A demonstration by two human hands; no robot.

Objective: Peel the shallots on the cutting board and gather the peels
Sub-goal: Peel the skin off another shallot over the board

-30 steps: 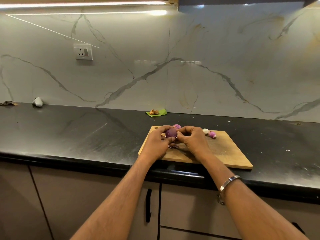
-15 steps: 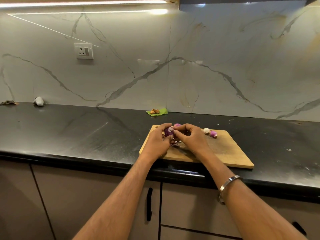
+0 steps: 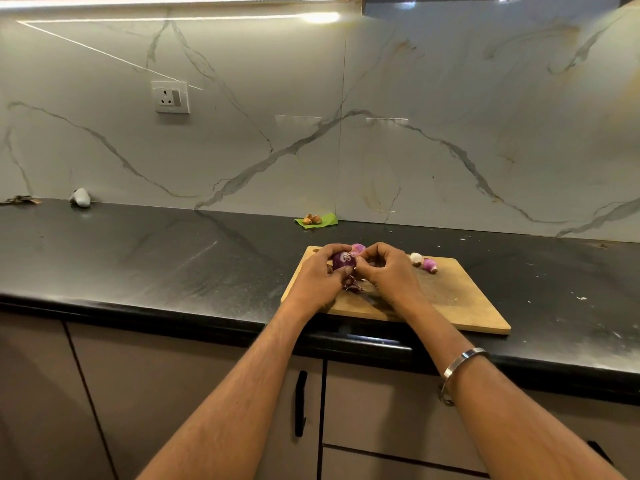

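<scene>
Since a second ago the shallot [image 3: 343,260] has turned slightly in the left hand [image 3: 320,277], which grips it above the cutting board's [image 3: 450,299] far-left corner while the right hand [image 3: 388,271] pinches its skin, so peeling continues over the peels [image 3: 353,285].

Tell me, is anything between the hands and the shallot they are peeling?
No, nothing visible. The left hand holds the dark purple shallot directly, and the right hand pinches at its side above the cutting board.
</scene>
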